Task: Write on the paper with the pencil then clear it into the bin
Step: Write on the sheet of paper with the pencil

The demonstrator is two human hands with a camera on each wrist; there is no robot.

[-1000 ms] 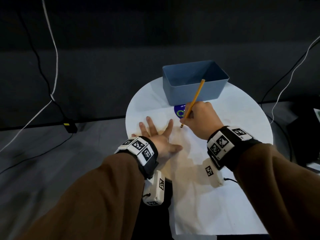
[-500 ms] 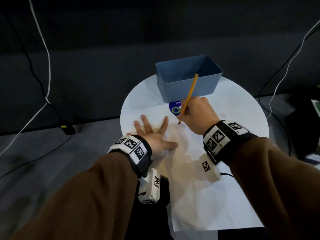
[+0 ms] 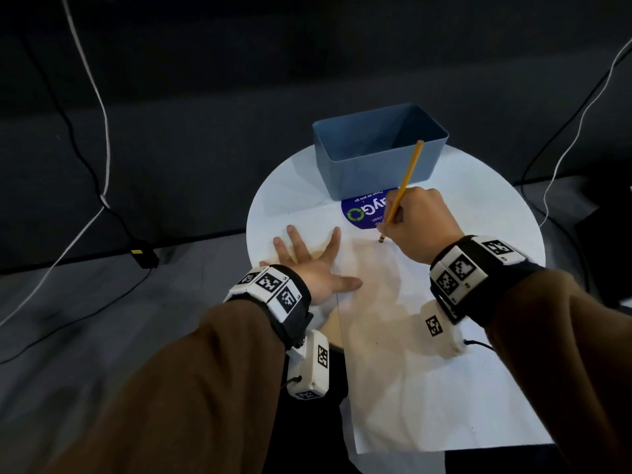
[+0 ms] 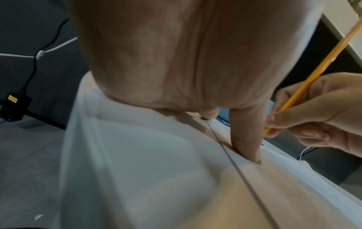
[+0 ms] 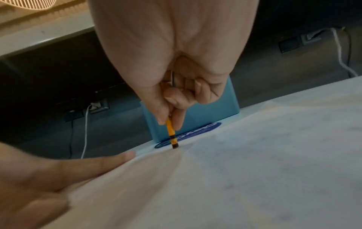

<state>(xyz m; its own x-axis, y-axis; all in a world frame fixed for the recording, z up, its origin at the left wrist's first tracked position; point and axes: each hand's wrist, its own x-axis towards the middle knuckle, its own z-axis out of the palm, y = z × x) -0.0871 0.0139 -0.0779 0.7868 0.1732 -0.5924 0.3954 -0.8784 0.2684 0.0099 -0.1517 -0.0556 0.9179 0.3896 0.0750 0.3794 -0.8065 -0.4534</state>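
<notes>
A white sheet of paper (image 3: 407, 378) lies on the round white table (image 3: 485, 206), its near end hanging over the table's front edge. My right hand (image 3: 419, 222) pinches a yellow pencil (image 3: 403, 186), whose tip touches the paper near its far edge (image 5: 254, 170). The pencil (image 5: 170, 131) stands steeply, its upper end leaning toward the bin. My left hand (image 3: 307, 258) lies flat with fingers spread, pressing the paper's left edge; its thumb (image 4: 246, 136) rests on the sheet (image 4: 156, 170). The blue bin (image 3: 379, 148) stands empty at the table's far side.
A round blue sticker (image 3: 364, 213) with a green recycling mark lies on the table just in front of the bin. Black and white cables (image 3: 99, 172) and a small black power box (image 3: 143, 256) lie on the grey floor to the left. More cables run at right.
The pencil tip has shifted a little to the right along the paper's far edge. My left hand stays flat in the same place on the sheet.
</notes>
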